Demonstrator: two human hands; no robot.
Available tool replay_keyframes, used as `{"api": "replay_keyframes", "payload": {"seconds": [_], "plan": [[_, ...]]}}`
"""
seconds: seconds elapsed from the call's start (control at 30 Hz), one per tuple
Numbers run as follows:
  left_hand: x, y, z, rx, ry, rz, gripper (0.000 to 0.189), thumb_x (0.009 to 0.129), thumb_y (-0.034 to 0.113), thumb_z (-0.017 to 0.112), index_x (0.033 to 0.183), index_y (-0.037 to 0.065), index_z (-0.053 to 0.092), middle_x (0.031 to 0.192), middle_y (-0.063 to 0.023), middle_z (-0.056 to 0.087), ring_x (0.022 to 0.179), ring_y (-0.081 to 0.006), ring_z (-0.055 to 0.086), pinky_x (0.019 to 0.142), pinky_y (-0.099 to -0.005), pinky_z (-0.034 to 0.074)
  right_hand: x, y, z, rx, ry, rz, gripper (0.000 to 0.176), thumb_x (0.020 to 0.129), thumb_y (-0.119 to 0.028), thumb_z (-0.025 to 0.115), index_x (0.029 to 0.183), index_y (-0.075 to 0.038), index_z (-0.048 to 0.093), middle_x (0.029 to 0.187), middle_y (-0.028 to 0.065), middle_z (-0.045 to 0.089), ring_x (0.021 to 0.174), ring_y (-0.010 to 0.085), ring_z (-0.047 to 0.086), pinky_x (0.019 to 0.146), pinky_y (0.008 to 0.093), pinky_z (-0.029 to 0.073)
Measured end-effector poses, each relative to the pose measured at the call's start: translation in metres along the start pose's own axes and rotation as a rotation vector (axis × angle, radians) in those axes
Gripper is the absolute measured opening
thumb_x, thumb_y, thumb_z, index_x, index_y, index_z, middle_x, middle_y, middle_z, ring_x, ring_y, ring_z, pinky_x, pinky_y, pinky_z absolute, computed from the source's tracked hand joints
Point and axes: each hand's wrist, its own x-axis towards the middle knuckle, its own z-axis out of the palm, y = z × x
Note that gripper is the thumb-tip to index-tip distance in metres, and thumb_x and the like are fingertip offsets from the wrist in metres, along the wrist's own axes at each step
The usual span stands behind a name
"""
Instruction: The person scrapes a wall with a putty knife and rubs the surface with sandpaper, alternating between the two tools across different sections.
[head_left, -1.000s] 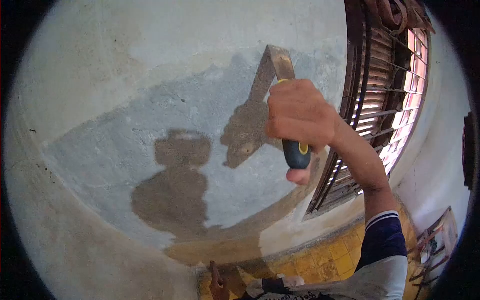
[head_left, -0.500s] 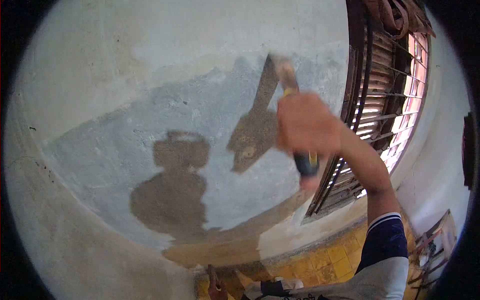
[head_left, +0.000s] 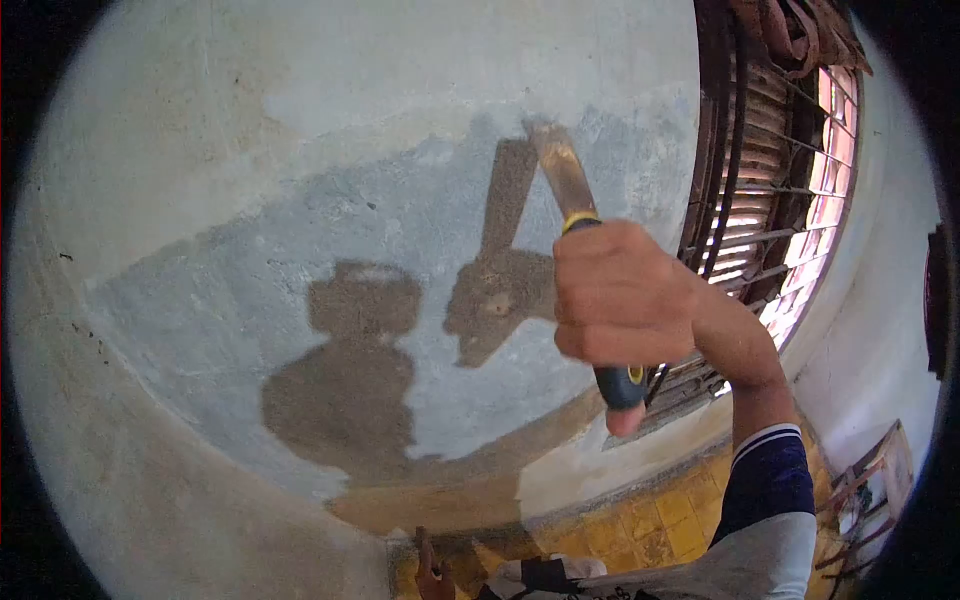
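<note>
My right hand [head_left: 630,295] is closed round the dark handle of a scraper [head_left: 567,180] with a yellow collar and a worn metal blade. The blade points upward, its tip right at the upper border of a bare grey patch on the wall [head_left: 250,270]. Below my fist the handle's end shows, with a reddish tip. Low at the bottom edge, my left hand [head_left: 434,582] is partly in view and shaded. A dark narrow shape rises from its fingers, and I cannot tell what it is.
A barred, louvred window [head_left: 770,190] is to the right of the patch, with cloth [head_left: 795,35] hanging over its top. Yellow floor tiles [head_left: 650,520] lie below. A wooden frame-like object [head_left: 880,485] stands at the lower right. Shadows fall on the wall.
My right hand and the scraper have moved down the wall, the blade tip now a little lower and farther left. The left hand stays about where it was.
</note>
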Motion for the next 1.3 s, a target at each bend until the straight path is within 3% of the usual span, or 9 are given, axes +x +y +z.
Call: {"api": "replay_keyframes", "payload": {"seconds": [0.47, 0.57, 0.6, 0.7, 0.9, 0.93, 1.07, 1.17, 1.3], "plan": [[-0.011, -0.004, 0.004, -0.037, 0.009, -0.028, 0.061, 0.097, 0.009, 0.052, 0.154, -0.007, 0.037, 0.161, -0.0223, 0.038, 0.148, -0.0323, 0.038, 0.12, -0.0426, 0.032, -0.005, 0.04, -0.007, -0.262, 0.067, -0.019, 0.052, 0.089, -0.052, 0.058, 0.062, -0.008, 0.048, 0.059, -0.0002, 0.04, 0.047, 0.0209, 0.049, 0.043, 0.0353, 0.039], [-0.001, -0.003, 0.004, -0.043, 0.008, -0.009, 0.061, 0.097, 0.009, 0.052, 0.154, -0.007, 0.038, 0.161, -0.0223, 0.038, 0.148, -0.0323, 0.039, 0.12, -0.0427, 0.032, 0.01, 0.022, 0.039, -0.117, 0.325, -0.241, 0.051, 0.088, -0.051, 0.058, 0.063, -0.008, 0.05, 0.059, 0.0015, 0.041, 0.048, 0.0223, 0.05, 0.043, 0.0354, 0.04], [0.002, -0.003, 0.005, -0.047, 0.007, -0.005, 0.061, 0.096, 0.009, 0.052, 0.154, -0.007, 0.038, 0.161, -0.0223, 0.039, 0.148, -0.0323, 0.039, 0.12, -0.0427, 0.032, 0.023, -0.001, 0.011, -0.08, 0.043, -0.052, 0.051, 0.088, -0.052, 0.058, 0.064, -0.007, 0.053, 0.06, 0.0017, 0.044, 0.049, 0.0228, 0.051, 0.044, 0.0356, 0.041], [-0.006, -0.004, 0.004, -0.047, -0.004, -0.029, 0.061, 0.096, 0.009, 0.052, 0.153, -0.007, 0.038, 0.16, -0.0224, 0.039, 0.148, -0.0324, 0.039, 0.12, -0.0427, 0.032, -0.003, 0.037, -0.004, -0.222, 0.012, 0.001, 0.052, 0.087, -0.054, 0.059, 0.064, -0.007, 0.055, 0.061, 0.0012, 0.045, 0.049, 0.0235, 0.051, 0.044, 0.0367, 0.042], [0.003, -0.003, 0.002, -0.061, 0.001, -0.018, 0.061, 0.096, 0.009, 0.052, 0.153, -0.007, 0.038, 0.16, -0.0225, 0.039, 0.148, -0.0324, 0.039, 0.12, -0.0428, 0.032, 0.026, 0.0, 0.009, -0.005, -0.031, -0.016, 0.049, 0.088, -0.053, 0.07, 0.068, -0.01, 0.059, 0.063, 0.0021, 0.053, 0.056, 0.0252, 0.055, 0.05, 0.0399, 0.045], [0.001, -0.004, 0.002, -0.062, 0.0, -0.022, 0.061, 0.096, 0.009, 0.052, 0.153, -0.007, 0.038, 0.16, -0.0225, 0.039, 0.148, -0.0324, 0.039, 0.12, -0.0429, 0.032, 0.01, 0.016, 0.013, -0.054, -0.093, 0.073, 0.053, 0.095, -0.051, 0.063, 0.067, -0.006, 0.057, 0.061, 0.0015, 0.048, 0.053, 0.0224, 0.053, 0.049, 0.0379, 0.043], [-0.008, -0.004, -0.002, -0.07, 0.01, -0.039, 0.061, 0.096, 0.009, 0.052, 0.153, -0.007, 0.039, 0.16, -0.0226, 0.039, 0.148, -0.0325, 0.039, 0.12, -0.0429, 0.032, 0.011, 0.031, 0.008, -0.042, 0.187, -0.024, 0.053, 0.101, -0.048, 0.052, 0.069, -0.005, 0.056, 0.064, 0.0026, 0.044, 0.048, 0.021, 0.049, 0.046, 0.0369, 0.04], [-0.001, -0.004, -0.003, -0.081, 0.027, -0.021, 0.06, 0.096, 0.009, 0.052, 0.153, -0.007, 0.039, 0.16, -0.0226, 0.04, 0.147, -0.0325, 0.04, 0.12, -0.043, 0.032, 0.033, 0.004, 0.017, -0.011, 0.032, -0.041, 0.053, 0.086, -0.056, 0.061, 0.068, -0.007, 0.056, 0.06, 0.0031, 0.044, 0.049, 0.0243, 0.051, 0.045, 0.0362, 0.041], [-0.012, -0.004, -0.007, -0.086, 0.039, -0.038, 0.06, 0.096, 0.009, 0.052, 0.153, -0.008, 0.039, 0.16, -0.0227, 0.04, 0.147, -0.0326, 0.04, 0.12, -0.043, 0.032, 0.023, 0.032, 0.009, -0.073, 0.106, 0.009, 0.051, 0.086, -0.054, 0.061, 0.069, -0.006, 0.057, 0.06, 0.0008, 0.046, 0.048, 0.0243, 0.052, 0.044, 0.0355, 0.042]]}}
